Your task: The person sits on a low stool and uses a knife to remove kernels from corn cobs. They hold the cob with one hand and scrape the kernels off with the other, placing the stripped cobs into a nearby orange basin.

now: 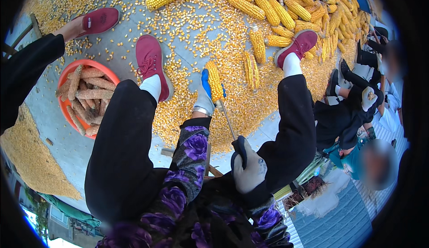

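My left hand (205,95), in a white glove with blue palm and fingers, is wrapped around a yellow corn cob (213,80) full of kernels. The cob stands out beyond the fingers, over the kernels on the floor. In a white and dark glove, my right hand (248,167) grips the handle of a thin metal rod tool (228,120) near my right thigh. The rod's far end reaches the near end of the cob; whether it goes in is too small to tell. Loose corn kernels (187,120) cover the concrete between my maroon shoes.
Left of my leg stands an orange-red basin (63,114) of stripped cobs (88,95). Unshelled corn ears (295,10) are heaped at the upper right. A spread of grain (37,157) lies at far left. Other people sit at right; another person's leg (26,70) is at left.
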A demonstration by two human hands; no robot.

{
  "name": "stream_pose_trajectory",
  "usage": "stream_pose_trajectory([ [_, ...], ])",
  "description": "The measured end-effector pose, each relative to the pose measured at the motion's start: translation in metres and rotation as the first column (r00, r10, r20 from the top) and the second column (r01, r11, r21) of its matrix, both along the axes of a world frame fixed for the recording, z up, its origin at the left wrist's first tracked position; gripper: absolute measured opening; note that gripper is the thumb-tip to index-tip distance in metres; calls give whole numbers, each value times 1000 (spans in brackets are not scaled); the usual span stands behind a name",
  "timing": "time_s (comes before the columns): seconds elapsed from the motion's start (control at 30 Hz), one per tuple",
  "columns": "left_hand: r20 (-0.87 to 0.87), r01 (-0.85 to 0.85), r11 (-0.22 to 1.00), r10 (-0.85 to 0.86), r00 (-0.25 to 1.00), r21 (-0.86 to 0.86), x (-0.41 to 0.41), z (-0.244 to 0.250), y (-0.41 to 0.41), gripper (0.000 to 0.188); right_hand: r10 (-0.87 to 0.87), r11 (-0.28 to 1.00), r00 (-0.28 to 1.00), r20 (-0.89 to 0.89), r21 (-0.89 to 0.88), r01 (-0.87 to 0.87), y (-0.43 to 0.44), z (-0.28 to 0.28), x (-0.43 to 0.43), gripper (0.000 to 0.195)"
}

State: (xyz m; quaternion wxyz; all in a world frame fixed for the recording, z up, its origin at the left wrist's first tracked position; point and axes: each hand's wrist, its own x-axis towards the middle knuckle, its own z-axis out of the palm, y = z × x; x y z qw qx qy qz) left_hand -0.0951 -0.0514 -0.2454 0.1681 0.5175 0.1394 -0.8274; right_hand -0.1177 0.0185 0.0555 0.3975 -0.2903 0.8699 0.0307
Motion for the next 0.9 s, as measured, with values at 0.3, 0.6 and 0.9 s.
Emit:
stream_pose_trajectory([
  [0.3,-70,-106,988,99,993,-114,-12,-13,35,52,-135,958,985,104,-242,157,-15,-107,-42,35],
  [0.6,-207,-87,993,101,973,77,6,-9,23,62,-505,843,779,371,17,538,1,5,-40,44],
  [0.9,-36,61,995,-58,998,81,-5,-5,27,65,-230,972,943,241,9,235,3,-9,-33,41],
])
